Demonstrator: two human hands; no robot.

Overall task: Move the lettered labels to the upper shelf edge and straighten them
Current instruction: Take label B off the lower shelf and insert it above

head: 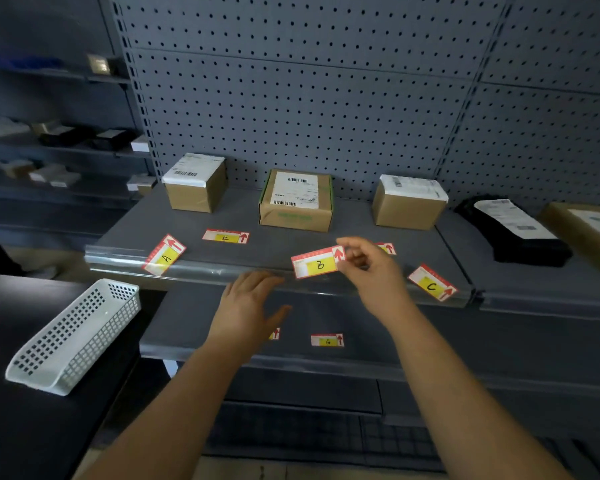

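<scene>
— What is found at the far left?

— A white perforated plastic basket (pixel 73 336) is set on a dark surface, beside the grey metal upper shelf (pixel 284 244).

— And the first labels?

— Label A (pixel 163 259), a red-and-white paper slip with a yellow patch and a red arrow, is laid askew across the clear plastic strip (pixel 201 268) on the upper shelf edge. Label E (pixel 225 236), of the same kind, is laid almost straight further back on the shelf, in front of a brown cardboard box (pixel 194 183) topped with a white shipping slip.

— How is the left hand held?

— The left hand (pixel 246 306) is held flat with the fingers straight and spread, and nothing is grasped. Its fingertips are at the clear strip; whether the strip is touched cannot be told. Beside its thumb, on the grey lower shelf (pixel 413 344), a mostly hidden label (pixel 274 333) is seen, and its letter cannot be read.

— Where is label B?

— Label B (pixel 317 263) is held above the shelf edge, slightly tilted, and is pinched at its arrow end between the thumb and fingers of the right hand (pixel 371 265). Label G (pixel 327 340) is laid below it on the lower shelf.

— Further right?

— A half-covered label (pixel 388 248) is seen behind the right hand. Label C (pixel 432 283) is laid crooked over the strip near the shelf's right end.
</scene>
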